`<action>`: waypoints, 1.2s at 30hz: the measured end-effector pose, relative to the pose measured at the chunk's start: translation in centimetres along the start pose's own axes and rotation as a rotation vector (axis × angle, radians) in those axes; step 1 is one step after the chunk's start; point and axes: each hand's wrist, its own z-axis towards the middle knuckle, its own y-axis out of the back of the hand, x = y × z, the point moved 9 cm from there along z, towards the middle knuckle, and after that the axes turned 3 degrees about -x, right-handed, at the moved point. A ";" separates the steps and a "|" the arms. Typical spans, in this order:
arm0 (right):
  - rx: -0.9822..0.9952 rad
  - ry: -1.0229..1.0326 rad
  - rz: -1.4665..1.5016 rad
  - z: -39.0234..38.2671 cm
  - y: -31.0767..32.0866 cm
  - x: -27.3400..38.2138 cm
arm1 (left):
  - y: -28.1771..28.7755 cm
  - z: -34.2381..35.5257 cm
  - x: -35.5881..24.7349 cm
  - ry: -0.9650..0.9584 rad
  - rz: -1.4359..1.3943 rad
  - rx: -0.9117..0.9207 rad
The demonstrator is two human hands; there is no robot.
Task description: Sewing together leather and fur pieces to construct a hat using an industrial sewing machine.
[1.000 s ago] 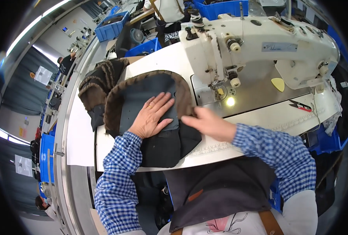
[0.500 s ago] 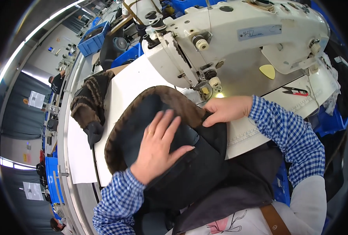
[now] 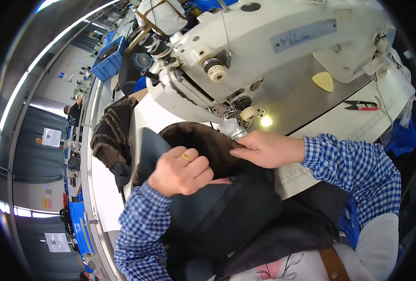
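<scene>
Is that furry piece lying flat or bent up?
Bent up: the furry piece has its grey side standing raised beside the curled left hand.

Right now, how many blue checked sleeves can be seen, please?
2: the left sleeve, below the left hand, and the right sleeve, to the right of the right hand.

Both sleeves [image 3: 357,173] are blue-and-white check. The left hand [image 3: 182,172] wears a gold ring [image 3: 185,156]. A dark apron [image 3: 292,234] and brown strap [image 3: 334,265] lie over a pink-printed white top [image 3: 378,243].
</scene>
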 end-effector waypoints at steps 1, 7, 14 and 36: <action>-0.002 0.035 -0.020 0.0 -0.1 0.2 | 1.2 1.1 0.3 -0.045 0.048 -0.023; 0.073 0.129 -0.004 -0.6 -0.8 0.6 | -1.6 4.2 1.8 0.007 -0.316 -0.019; 0.436 -0.007 0.125 -1.4 -1.2 0.5 | -4.9 2.6 2.7 0.377 -0.607 0.329; 0.209 0.003 0.141 -1.6 -0.5 0.5 | -2.2 0.1 2.6 0.467 -0.818 -0.078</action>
